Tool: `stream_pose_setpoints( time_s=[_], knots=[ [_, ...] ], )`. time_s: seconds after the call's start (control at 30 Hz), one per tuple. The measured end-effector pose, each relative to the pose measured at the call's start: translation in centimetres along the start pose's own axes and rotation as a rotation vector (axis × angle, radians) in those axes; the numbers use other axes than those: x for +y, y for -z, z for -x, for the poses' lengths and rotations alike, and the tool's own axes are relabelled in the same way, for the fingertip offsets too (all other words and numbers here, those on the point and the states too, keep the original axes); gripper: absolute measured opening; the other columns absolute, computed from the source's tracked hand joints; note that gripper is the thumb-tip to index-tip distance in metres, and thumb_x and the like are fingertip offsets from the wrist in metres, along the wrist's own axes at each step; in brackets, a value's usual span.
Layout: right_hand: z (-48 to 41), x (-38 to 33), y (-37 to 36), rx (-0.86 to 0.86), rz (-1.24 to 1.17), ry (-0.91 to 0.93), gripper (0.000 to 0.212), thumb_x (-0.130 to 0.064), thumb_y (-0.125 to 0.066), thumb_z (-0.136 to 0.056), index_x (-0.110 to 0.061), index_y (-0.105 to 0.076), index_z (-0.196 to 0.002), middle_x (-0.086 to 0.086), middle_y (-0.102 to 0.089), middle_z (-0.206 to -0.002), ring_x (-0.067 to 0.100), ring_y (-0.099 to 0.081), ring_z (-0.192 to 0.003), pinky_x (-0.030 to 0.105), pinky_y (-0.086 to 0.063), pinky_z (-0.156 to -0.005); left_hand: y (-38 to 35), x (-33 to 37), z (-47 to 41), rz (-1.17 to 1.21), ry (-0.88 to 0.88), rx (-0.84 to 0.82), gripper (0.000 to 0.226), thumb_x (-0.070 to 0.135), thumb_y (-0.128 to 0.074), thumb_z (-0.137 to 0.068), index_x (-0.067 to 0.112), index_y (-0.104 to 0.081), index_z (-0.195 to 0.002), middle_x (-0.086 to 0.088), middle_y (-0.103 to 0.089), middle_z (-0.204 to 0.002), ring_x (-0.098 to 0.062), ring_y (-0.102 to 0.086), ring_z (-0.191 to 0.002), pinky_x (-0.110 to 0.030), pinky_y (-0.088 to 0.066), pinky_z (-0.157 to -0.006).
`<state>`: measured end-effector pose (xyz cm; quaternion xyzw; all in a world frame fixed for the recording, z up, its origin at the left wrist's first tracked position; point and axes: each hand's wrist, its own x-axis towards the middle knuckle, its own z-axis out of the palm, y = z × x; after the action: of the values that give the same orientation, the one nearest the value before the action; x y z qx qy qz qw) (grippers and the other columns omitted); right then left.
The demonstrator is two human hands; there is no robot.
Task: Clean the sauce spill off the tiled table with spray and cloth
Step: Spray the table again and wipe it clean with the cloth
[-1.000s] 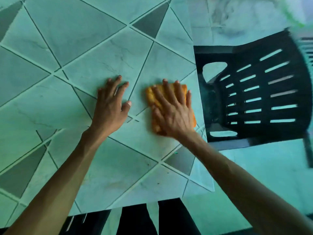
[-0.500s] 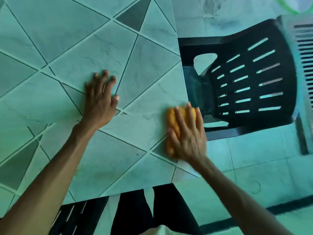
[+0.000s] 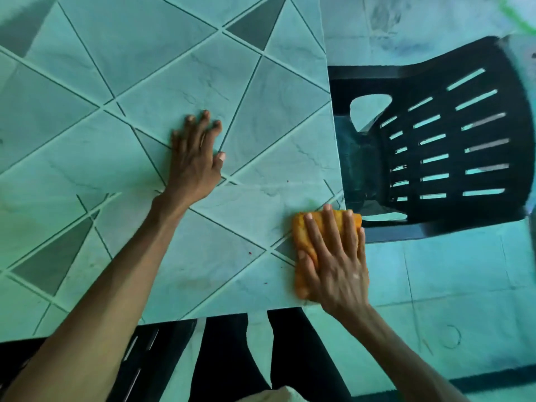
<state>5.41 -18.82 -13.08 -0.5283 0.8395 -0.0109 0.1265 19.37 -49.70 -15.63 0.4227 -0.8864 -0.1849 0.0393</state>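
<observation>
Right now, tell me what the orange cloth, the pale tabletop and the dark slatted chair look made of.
Orange cloth: soft, nubby fabric, probably microfibre.
Pale tabletop: glazed marble-veined ceramic tile, judging by grout lines and sheen.
Dark slatted chair: moulded plastic, apparently.

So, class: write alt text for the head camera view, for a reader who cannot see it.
A person's right hand presses an orange cloth flat at the right edge of a pale tiled table, near its front corner, while the left hand rests flat, fingers spread, on the tiles. A black slatted plastic chair stands beside the table.
</observation>
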Motion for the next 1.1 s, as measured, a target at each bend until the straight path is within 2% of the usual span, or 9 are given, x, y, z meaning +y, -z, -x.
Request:
stream_pose_setpoints(
  time_s=[0.23, 0.43, 0.53, 0.63, 0.7, 0.8, 0.9, 1.0, 1.1],
  knots=[
    [-17.0, -7.0, 0.8, 0.143, -0.031, -0.105, 0.065, -0.052, -0.027, -0.100, -0.029, -0.014, -0.160, 0.005, -0.009, -0.168, 0.040, -0.002, -0.153, 0.063, -0.009, -0.119, 0.5, -1.3, -0.2, 0.040, -0.058, -0.034, 0.061, 0.016, -0.048, -0.096, 0.018, -0.028, -0.154, -0.004, -0.012, -0.164, -0.030, -0.006, -0.152, -0.052, -0.005, -0.119],
    [-0.7, -10.4, -1.3, 0.085, 0.007, 0.213, 0.061, -0.049, -0.036, -0.103, -0.033, -0.018, -0.159, -0.001, -0.011, -0.168, 0.034, -0.003, -0.154, 0.060, -0.017, -0.119, 0.7, -2.0, -0.2, 0.021, -0.106, -0.051, 0.063, 0.015, -0.049, -0.097, 0.021, -0.025, -0.155, -0.003, -0.010, -0.165, -0.029, -0.006, -0.152, -0.051, -0.006, -0.120],
    [1.8, -5.1, -0.8, 0.064, 0.019, 0.028, 0.061, -0.051, -0.029, -0.101, -0.037, -0.016, -0.158, -0.003, -0.011, -0.168, 0.032, -0.005, -0.155, 0.061, -0.020, -0.118, 0.6, -2.0, 0.2, -0.024, -0.141, -0.030, 0.061, 0.017, -0.047, -0.098, 0.018, -0.027, -0.155, -0.006, -0.013, -0.164, -0.032, -0.010, -0.151, -0.053, -0.009, -0.119],
    [-5.0, -2.7, 0.1, 0.096, -0.053, -0.276, 0.063, -0.057, -0.022, -0.100, -0.039, -0.009, -0.158, -0.004, -0.006, -0.168, 0.033, 0.001, -0.154, 0.062, -0.014, -0.119, 0.5, -2.2, 0.2, -0.091, -0.182, 0.012, 0.059, 0.020, -0.047, -0.097, 0.017, -0.029, -0.154, -0.009, -0.019, -0.163, -0.034, -0.017, -0.149, -0.053, -0.015, -0.118],
    [-10.3, -4.4, 0.2, 0.134, -0.068, -0.347, 0.063, -0.056, -0.023, -0.100, -0.036, -0.010, -0.158, -0.001, -0.006, -0.168, 0.037, 0.001, -0.154, 0.063, -0.012, -0.119, 0.7, -2.5, -0.1, -0.126, -0.185, 0.014, 0.059, 0.021, -0.048, -0.097, 0.017, -0.030, -0.153, -0.011, -0.021, -0.162, -0.035, -0.019, -0.148, -0.051, -0.018, -0.117],
    [-10.5, -8.8, -0.8, 0.133, -0.034, -0.199, 0.064, -0.053, -0.027, -0.100, -0.034, -0.011, -0.159, 0.001, -0.007, -0.168, 0.038, 0.000, -0.153, 0.062, -0.009, -0.119, 0.6, -2.9, 0.0, -0.136, -0.176, -0.005, 0.059, 0.022, -0.047, -0.097, 0.017, -0.030, -0.153, -0.011, -0.020, -0.162, -0.037, -0.019, -0.148, -0.051, -0.019, -0.117],
    [-1.3, -10.1, -2.1, 0.119, 0.018, 0.014, 0.062, -0.054, -0.030, -0.101, -0.037, -0.015, -0.159, -0.003, -0.009, -0.168, 0.032, 0.000, -0.155, 0.058, -0.012, -0.120, 0.6, -2.3, 0.4, -0.123, -0.157, -0.009, 0.058, 0.023, -0.046, -0.096, 0.017, -0.031, -0.152, -0.011, -0.022, -0.161, -0.038, -0.021, -0.147, -0.050, -0.020, -0.117],
    [6.0, -6.9, -2.5, 0.108, -0.015, -0.041, 0.061, -0.054, -0.033, -0.099, -0.040, -0.021, -0.157, -0.007, -0.015, -0.167, 0.028, -0.004, -0.155, 0.054, -0.014, -0.122, 1.0, -1.1, 1.7, -0.090, -0.111, -0.002, 0.059, 0.028, -0.054, -0.094, 0.014, -0.039, -0.149, -0.013, -0.030, -0.158, -0.039, -0.028, -0.142, -0.047, -0.023, -0.116],
    [4.6, -1.5, -2.3, 0.013, -0.005, -0.183, 0.061, -0.059, -0.017, -0.101, -0.041, -0.011, -0.158, -0.008, -0.008, -0.168, 0.027, 0.003, -0.155, 0.055, -0.009, -0.124, 0.9, -0.3, 4.4, -0.076, -0.118, -0.031, 0.070, 0.048, -0.057, -0.089, 0.015, -0.038, -0.149, -0.011, -0.029, -0.158, -0.038, -0.026, -0.142, -0.048, -0.024, -0.114]
  ],
)
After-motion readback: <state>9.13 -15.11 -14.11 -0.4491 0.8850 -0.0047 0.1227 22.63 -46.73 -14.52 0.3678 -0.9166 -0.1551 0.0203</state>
